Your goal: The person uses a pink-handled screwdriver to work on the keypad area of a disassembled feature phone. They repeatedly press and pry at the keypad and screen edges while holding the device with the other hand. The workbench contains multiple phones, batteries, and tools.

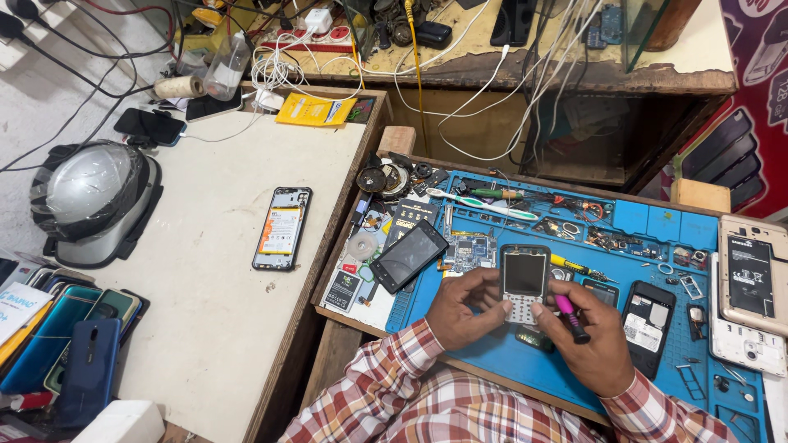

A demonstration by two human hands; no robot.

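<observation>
A small keypad phone (524, 281) with a grey screen lies on the blue repair mat (648, 223). My left hand (462, 310) grips its lower left edge. My right hand (593, 343) holds a pink-handled screwdriver (569, 316) against the phone's lower right corner. Both sleeves are plaid. The screwdriver's tip is hidden behind my fingers.
A black touchscreen phone (408, 255) lies left of my hands. A circuit board (469, 250), toothbrush (482, 203), opened phone (645, 316) and white-backed phone (751, 287) sit on the mat. An open phone back (282, 227), a helmet (93, 199) and stacked phone cases (74, 349) are on the white table.
</observation>
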